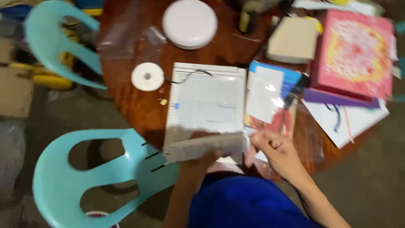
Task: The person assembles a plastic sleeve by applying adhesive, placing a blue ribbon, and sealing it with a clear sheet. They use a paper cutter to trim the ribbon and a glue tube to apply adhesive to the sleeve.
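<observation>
Item: pale, blurred sheet of paper (pixel 204 146), long and creased, my left hand (pixel 202 160) and right hand (pixel 274 152) fingers clamped on its ends, above white gridded board (pixel 206 99).

Left forearm rises from the lower frame edge, wrist bent forward; left hand (pixel 206 158) is mostly hidden, only knuckles showing, grip state unclear from blur. Right forearm enters from the lower right corner; right hand (pixel 276 152) has fingers (pixel 257 141) curled inward, thumb pointing down.
</observation>
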